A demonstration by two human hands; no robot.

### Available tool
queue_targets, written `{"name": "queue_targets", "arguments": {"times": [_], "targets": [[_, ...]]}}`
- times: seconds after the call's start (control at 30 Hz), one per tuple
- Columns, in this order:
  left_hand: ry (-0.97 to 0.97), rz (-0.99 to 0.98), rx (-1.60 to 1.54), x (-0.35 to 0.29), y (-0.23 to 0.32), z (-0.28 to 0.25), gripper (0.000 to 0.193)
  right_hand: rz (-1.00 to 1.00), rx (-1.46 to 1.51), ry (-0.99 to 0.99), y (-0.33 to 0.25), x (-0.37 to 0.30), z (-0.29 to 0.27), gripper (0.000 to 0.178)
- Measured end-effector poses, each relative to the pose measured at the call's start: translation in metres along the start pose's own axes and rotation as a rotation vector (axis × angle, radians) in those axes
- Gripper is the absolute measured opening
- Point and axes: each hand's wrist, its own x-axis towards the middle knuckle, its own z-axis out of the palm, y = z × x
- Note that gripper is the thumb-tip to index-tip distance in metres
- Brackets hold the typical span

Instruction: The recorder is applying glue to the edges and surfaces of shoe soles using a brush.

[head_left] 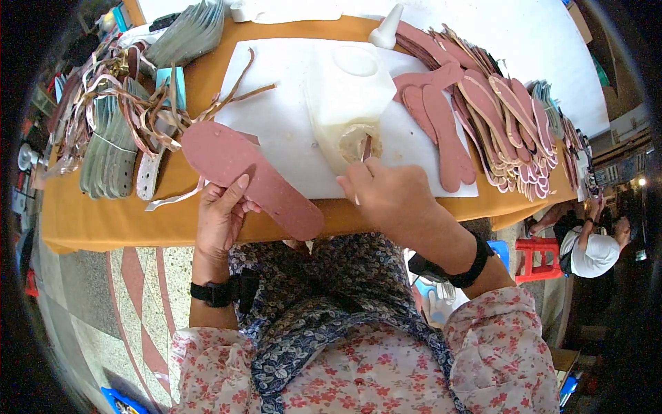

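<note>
A dusty-pink shoe insole (pixel 255 181) is tilted above the table's front edge, pinched near its middle between the thumb and fingers of my left hand (pixel 226 210). My right hand (pixel 393 196) is closed round a thin brush (pixel 367 148), whose handle is mostly hidden by my fingers. The brush's lower end is inside the opening of a white plastic jug (pixel 348 90), which lies on a white sheet (pixel 276 138). Pale yellowish glue-like stuff coats the rim of that opening.
Pink insoles (pixel 441 131) lie at the sheet's right, beside piled pale-edged ones (pixel 507 124). Left are straps (pixel 131 96) and tied grey-green sole-shaped pieces (pixel 107 148). A white nozzle-shaped piece (pixel 387 27) stands behind. A person (pixel 596 248) is near a red stool (pixel 538 260) at right.
</note>
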Motion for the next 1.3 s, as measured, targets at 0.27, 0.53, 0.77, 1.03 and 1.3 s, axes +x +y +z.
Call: {"name": "queue_targets", "arguments": {"times": [0.27, 0.53, 0.77, 1.03, 1.3], "targets": [[0.012, -0.012, 0.019, 0.0, -0.002, -0.006, 0.02, 0.261, 0.265, 0.113, 0.011, -0.003, -0.018, 0.015], [0.001, -0.008, 0.006, 0.0, -0.002, -0.003, 0.022, 0.292, 0.495, 0.235, 0.026, -0.023, -0.011, 0.011], [0.012, 0.006, -0.004, 0.002, -0.005, -0.005, 0.022, 0.181, 0.364, 0.11, 0.021, -0.025, -0.002, 0.011], [0.012, -0.008, 0.014, 0.0, -0.003, -0.003, 0.021, 0.049, 0.169, 0.054, -0.007, -0.023, 0.003, 0.013], [0.028, -0.042, 0.012, 0.0, -0.001, -0.003, 0.02, 0.001, 0.15, 0.062, -0.013, -0.019, -0.004, 0.017]]}}
